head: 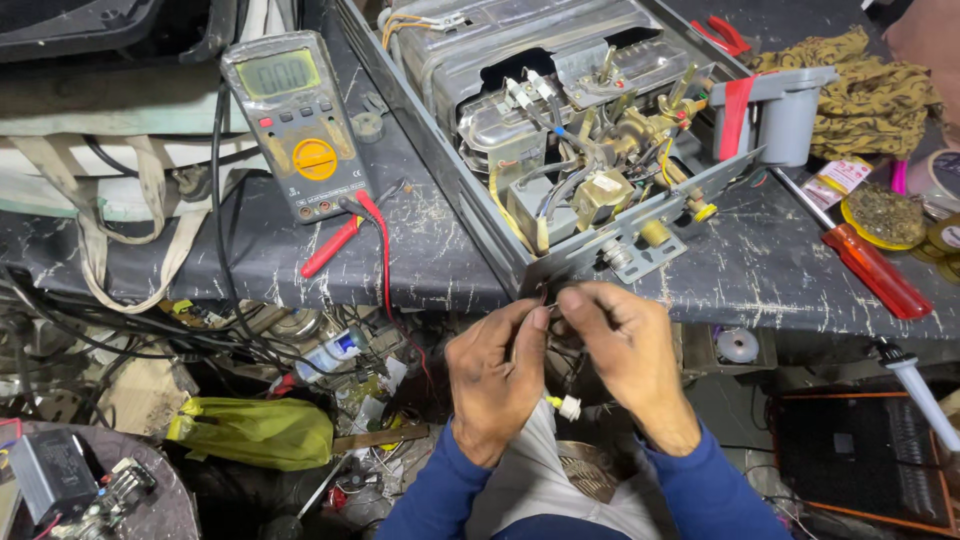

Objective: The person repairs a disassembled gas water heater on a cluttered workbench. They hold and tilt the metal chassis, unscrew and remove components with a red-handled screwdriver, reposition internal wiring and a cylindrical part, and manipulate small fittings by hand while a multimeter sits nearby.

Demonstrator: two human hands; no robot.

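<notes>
Both hands pinching thin wires point(548, 300) at appliance point(560, 130) edge: left hand point(495, 375), right hand point(620, 350), fingertips together.

Thin wires point(549, 300) at the bench edge
Dark, slender strands – pinched together just below the opened metal appliance point(560, 130), which lies flat, its brass fittings exposed.

bright even light, sharp focus; glare on metal, dim clutter below, slight edge distortion.
</notes>
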